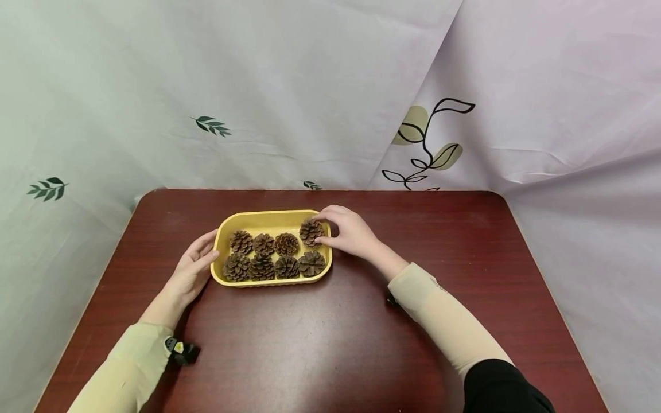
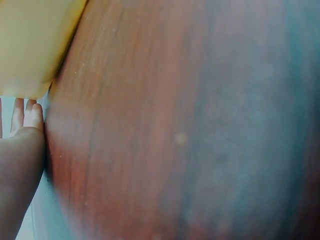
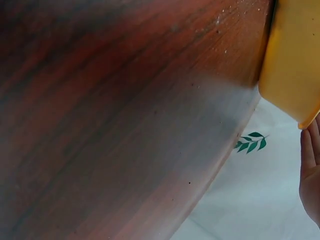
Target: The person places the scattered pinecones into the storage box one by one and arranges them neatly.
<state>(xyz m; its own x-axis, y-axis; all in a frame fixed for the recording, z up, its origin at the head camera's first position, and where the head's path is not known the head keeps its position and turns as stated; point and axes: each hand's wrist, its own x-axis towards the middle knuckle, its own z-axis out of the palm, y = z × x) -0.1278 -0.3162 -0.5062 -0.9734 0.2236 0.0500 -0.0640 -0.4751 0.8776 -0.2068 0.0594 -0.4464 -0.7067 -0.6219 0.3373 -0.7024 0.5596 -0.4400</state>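
Note:
A yellow tray [image 1: 258, 219] with a raised rim holds several brown pine cones in two rows, a front row [image 1: 261, 268] and a back row [image 1: 264, 244]. At the tray's right end, my right hand [image 1: 351, 230] pinches a pine cone [image 1: 311, 232] between thumb and fingers, over the back right corner. My left hand [image 1: 192, 269] rests against the left end, its thumb at the rim and its fingers along the outer wall. In the left wrist view, the extended fingers [image 2: 33, 116] touch the yellow tray [image 2: 35, 45]. The right wrist view shows part of the right hand [image 3: 311, 175] by the tray's outer wall [image 3: 292, 65]; the pinched cone is hidden there.
The tray stands on a dark red-brown wooden table [image 1: 310, 344], near its back edge. A pale curtain [image 1: 289, 86] with leaf prints hangs behind and beside the table. A small black device [image 1: 184, 351] is strapped to the left wrist.

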